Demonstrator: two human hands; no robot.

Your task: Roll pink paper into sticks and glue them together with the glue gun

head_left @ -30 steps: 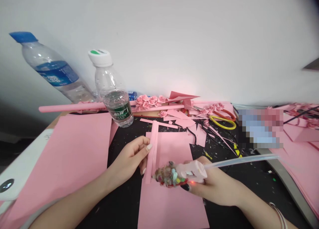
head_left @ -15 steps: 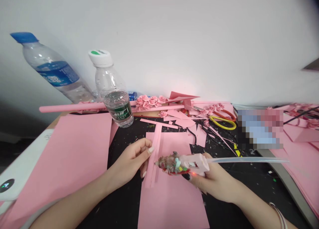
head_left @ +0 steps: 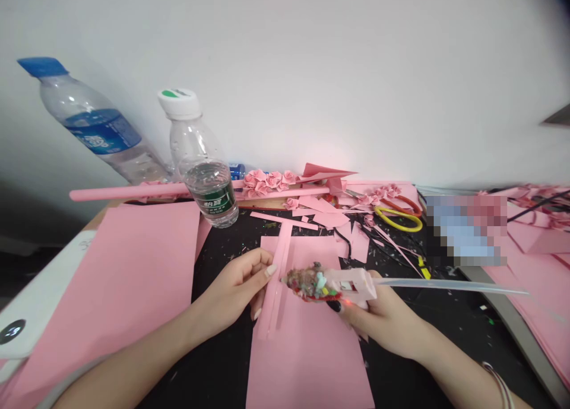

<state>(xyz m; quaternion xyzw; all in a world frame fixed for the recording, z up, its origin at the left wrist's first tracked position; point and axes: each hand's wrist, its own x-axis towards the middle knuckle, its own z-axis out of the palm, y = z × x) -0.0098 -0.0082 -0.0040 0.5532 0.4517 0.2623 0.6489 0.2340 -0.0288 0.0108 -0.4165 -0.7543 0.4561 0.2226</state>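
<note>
your left hand (head_left: 247,281) pinches a rolled paper strip (head_left: 273,299) by its left edge, thumb on top and fingers curled beneath. the strip is long, narrow and plain pink, with pale creases running lengthwise; it slants a little, its far end leaning right, and it lies over a pink sheet (head_left: 312,355) in the middle of the black desk (head_left: 214,361). your right hand (head_left: 387,323) is wrapped around a glue gun (head_left: 351,284), thumb along the near side. the gun's body is pale pink with a small window, and a red light glows close to your thumb. its front is crusted in a brownish lump dotted with teal, yellow, green and red bits. a clear glue stick (head_left: 445,285) juts from the back, pointing right. the nozzle points left at the strip's right edge; whether they touch, you can't tell from here.
</note>
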